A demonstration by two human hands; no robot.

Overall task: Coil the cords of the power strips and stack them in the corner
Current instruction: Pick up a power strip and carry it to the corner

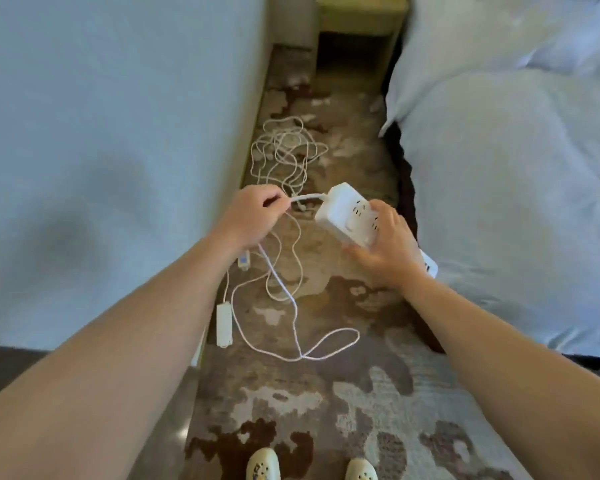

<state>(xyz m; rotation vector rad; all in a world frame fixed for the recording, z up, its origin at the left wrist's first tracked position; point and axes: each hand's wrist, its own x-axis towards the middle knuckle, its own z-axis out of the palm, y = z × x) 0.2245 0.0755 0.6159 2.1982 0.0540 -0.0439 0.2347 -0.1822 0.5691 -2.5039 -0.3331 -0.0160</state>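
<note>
A white power strip (pixel 347 211) is held up over the carpet in my right hand (pixel 386 249), sockets facing me. My left hand (pixel 248 216) is closed on its white cord (pixel 307 197) a short way from the strip. From that hand the cord drops and trails in a loose loop (pixel 312 348) on the floor. A second, narrow power strip (pixel 223 325) lies by the left wall, with a small plug (pixel 243 262) above it. A tangled pile of white cord (pixel 286 150) lies farther up the aisle. Another white strip end (pixel 429 266) peeks out under my right wrist.
The narrow aisle has patterned brown carpet (pixel 326 410). A pale wall (pixel 101 150) runs along the left, a bed with a white duvet (pixel 516 202) along the right. A nightstand (pixel 359 32) stands at the far end. My shoes (pixel 262 464) show at the bottom.
</note>
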